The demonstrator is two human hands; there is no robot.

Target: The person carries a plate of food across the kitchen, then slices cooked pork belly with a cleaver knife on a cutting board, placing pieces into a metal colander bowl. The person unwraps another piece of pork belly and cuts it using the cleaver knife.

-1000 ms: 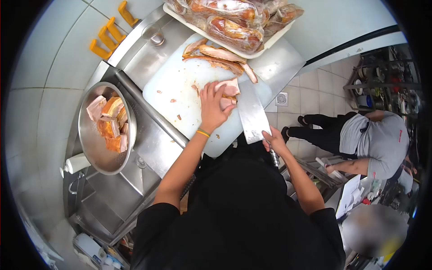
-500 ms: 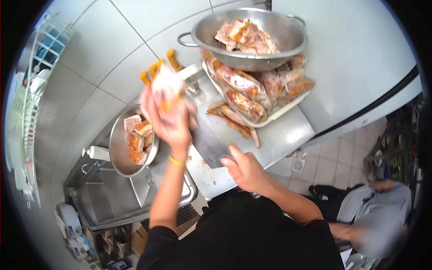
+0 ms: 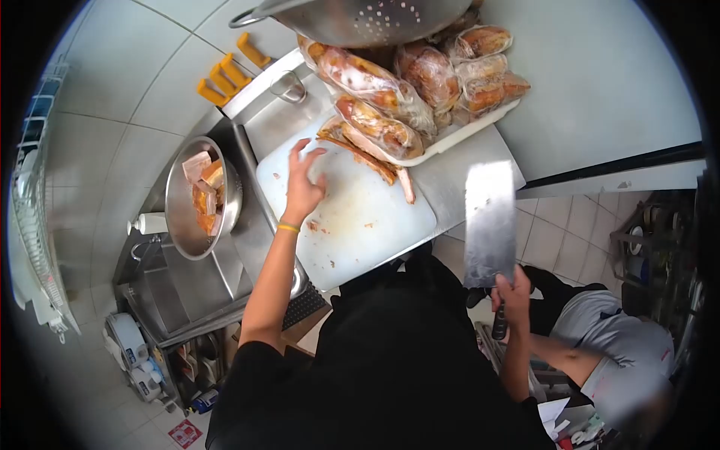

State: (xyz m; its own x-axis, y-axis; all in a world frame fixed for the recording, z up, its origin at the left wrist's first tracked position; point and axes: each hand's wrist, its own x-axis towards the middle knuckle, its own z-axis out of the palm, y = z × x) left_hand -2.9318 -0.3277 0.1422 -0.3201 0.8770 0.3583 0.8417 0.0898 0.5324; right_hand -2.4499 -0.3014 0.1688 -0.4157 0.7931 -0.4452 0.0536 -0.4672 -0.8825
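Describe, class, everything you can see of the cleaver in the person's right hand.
The cleaver has a broad, roughly rectangular blade that looks like metal, with strong glare near its far end, a duller grey lower part and a few small specks. Its handle is dark, gripped near the blade by the right hand, with the end showing below. The blade points away from the person, to the right of the cutting board and apart from it. Nothing else appears to touch it.

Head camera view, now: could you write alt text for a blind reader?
A person's right hand holds a cleaver right of a white cutting board; the empty left hand is open over the board. Meat strips lie on it near a tray of wrapped meat; a metal bowl holds meat chunks.
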